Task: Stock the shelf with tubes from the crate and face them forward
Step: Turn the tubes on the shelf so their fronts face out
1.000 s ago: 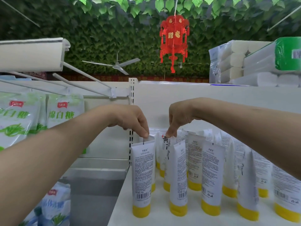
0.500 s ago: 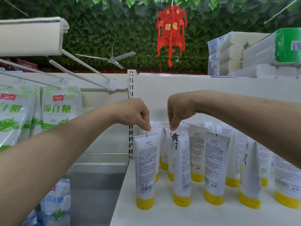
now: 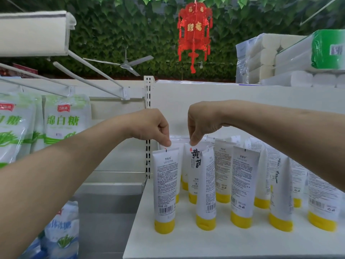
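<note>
Left hand (image 3: 155,128): fingers are curled downward, with the tips closed in a pinch on the crimped top of a rear tube (image 3: 176,146). That tube is mostly hidden behind the front-left tube (image 3: 165,186).

Right hand (image 3: 202,122): thumb and forefinger are pinched on the top edge of the labelled tube (image 3: 194,163), whose large black characters are turned outward. The two hands are held near each other but apart, at the centre of the view.

At 6 o'clock from the left hand, the front-left tube is stood on its yellow cap with the barcode side shown. At 5 o'clock from the right hand, a tilted tube (image 3: 207,186) is seen overlapping the labelled tube; contact cannot be told. From 3 to 4 o'clock, more tubes (image 3: 242,184) are stood cap-down in rough rows on the white shelf (image 3: 186,245), most with small print outward.

A slotted upright (image 3: 147,94) is noted behind the left hand. Sugar bags (image 3: 65,124) are seen at 9 o'clock, a red lantern (image 3: 194,34) at 12 o'clock, and tissue packs (image 3: 261,58) are stacked at 2 o'clock.
</note>
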